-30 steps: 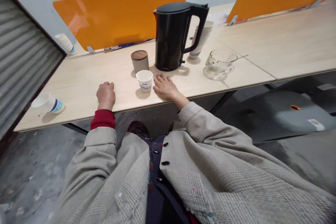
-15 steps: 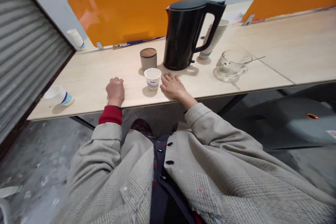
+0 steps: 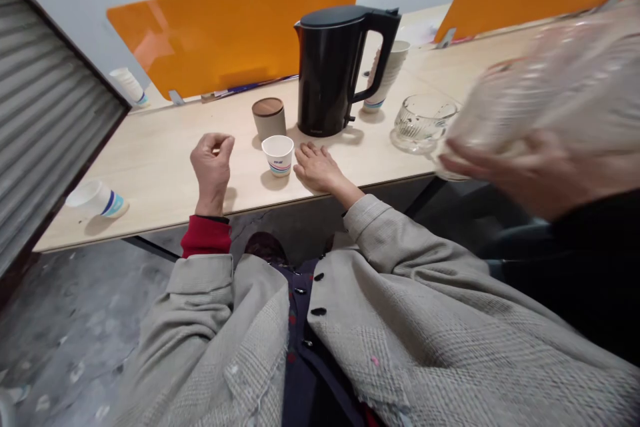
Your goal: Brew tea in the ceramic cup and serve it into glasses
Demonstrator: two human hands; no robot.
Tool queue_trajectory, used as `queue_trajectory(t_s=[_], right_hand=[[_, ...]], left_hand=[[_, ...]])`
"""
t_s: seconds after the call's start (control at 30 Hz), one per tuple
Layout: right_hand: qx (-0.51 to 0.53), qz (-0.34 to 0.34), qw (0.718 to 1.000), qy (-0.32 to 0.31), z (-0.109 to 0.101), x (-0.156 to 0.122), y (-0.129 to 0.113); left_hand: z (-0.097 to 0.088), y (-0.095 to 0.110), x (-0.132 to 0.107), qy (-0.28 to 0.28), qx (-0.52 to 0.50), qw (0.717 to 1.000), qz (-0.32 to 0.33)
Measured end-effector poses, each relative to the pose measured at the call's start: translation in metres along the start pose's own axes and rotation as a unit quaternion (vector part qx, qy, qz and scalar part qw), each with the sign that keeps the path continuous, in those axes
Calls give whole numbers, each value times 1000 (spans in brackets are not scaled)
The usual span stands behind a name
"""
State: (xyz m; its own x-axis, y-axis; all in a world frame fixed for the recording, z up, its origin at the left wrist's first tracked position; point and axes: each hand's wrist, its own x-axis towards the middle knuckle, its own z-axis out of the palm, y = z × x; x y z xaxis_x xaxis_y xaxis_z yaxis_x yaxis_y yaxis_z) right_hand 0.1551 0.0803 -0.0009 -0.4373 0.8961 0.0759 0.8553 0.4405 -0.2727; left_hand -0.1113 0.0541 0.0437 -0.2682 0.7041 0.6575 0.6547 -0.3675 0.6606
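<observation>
Paper cup (image 3: 279, 160) — white, striped low, upright

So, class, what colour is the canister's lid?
The lid is wood-brown, best seen in the head view.

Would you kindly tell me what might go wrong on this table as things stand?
A co-worker's hand holds a plastic-wrapped bundle close to the glass cup in this view, so the bundle might knock it; whether they touch is unclear.

The right hand rests flat on the table right beside a paper cup, so a small sideways slip could tip that cup.
</observation>
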Motion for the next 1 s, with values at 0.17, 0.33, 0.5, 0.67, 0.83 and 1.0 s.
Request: queue_trajectory(t_s=[0.17,0.33,0.5,0.67,0.83,1.0], right_hand=[[-4,8,1000,-4,-2,0,-2],[-4,13,1000,-9,-4,-1,-5],[-3,11,1000,-4,-3,0,-3],[-4,11,1000,-2,-7,-1,-5],[-10,15,1000,-14,-13,-3,-8],[-9,12,1000,-7,-12,-3,-7]], left_hand=[[33,36,9,-90,-55,993,59],[51,40,9,-173,25,978,112],[46,42,8,-186,50,974,123],[47,40,7,-167,53,979,101],[45,35,6,-147,44,982,111],[35,4,-1,-84,-8,996,31]])
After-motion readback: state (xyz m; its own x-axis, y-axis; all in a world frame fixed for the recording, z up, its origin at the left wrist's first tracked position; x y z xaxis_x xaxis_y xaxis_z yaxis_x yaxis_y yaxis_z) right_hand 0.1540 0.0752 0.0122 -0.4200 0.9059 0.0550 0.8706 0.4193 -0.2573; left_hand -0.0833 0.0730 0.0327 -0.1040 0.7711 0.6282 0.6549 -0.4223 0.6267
